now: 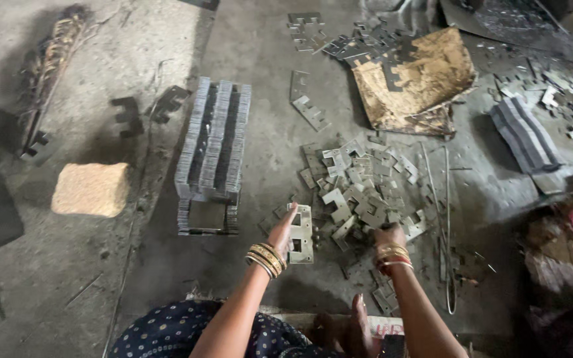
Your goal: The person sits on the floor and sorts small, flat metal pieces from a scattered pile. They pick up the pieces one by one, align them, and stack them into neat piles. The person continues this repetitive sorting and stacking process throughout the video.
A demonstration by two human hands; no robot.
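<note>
Far left of the stack point(212, 156), one tan block point(91, 189) lies on the floor point(101, 265), with much bare floor below and around it. Two dark E-shaped plates point(127, 117) lie between the block and the stack. The stack is three rows of plates standing on edge, close together; a shorter row lies at its near end.

Just right of the stack's near end, the left hand point(282, 231) holds one flat plate point(302, 233) upright, the fingers pinching its left edge. The plate has cut-out windows.

Further right of the stack is the pile point(359, 192) of loose plates, too many to count. The right hand point(390, 235) rests on the pile's near edge; its fingers are hidden in the plates, so I cannot tell their state. Each wrist has several bangles point(266, 257).

Right of the pile lie two thin rods point(447, 219). Above it, a torn brown cardboard point(414, 79) carries more plates. Far right of the stack is one second bundle point(524, 136).
</note>
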